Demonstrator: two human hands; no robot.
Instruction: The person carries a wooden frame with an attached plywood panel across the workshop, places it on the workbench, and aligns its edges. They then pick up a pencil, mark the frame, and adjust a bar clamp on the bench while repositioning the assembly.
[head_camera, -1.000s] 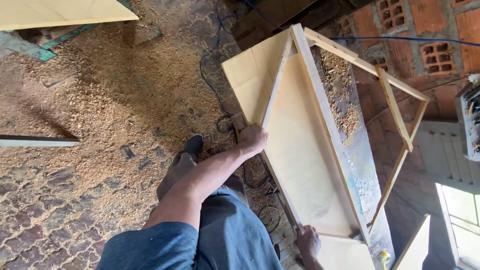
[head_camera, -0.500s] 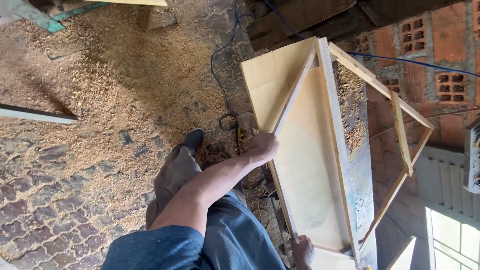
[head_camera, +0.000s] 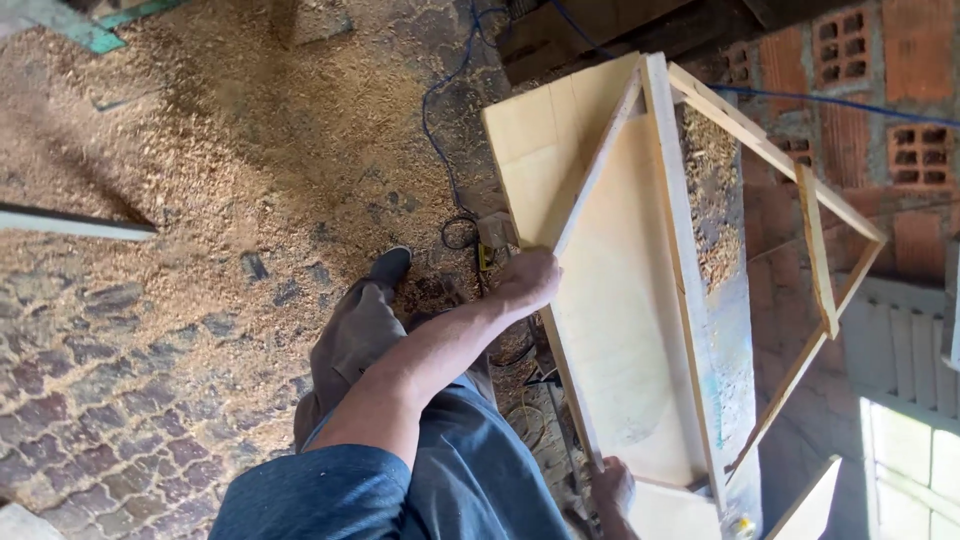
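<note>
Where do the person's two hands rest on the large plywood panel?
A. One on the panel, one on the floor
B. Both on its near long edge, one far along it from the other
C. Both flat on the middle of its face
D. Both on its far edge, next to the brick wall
B: the left hand and the right hand both grip the plywood panel along its near edge.

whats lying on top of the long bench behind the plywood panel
A heap of wood shavings lies on the bench. The plywood panel and its frame strips cover the bench's near edge.
</note>
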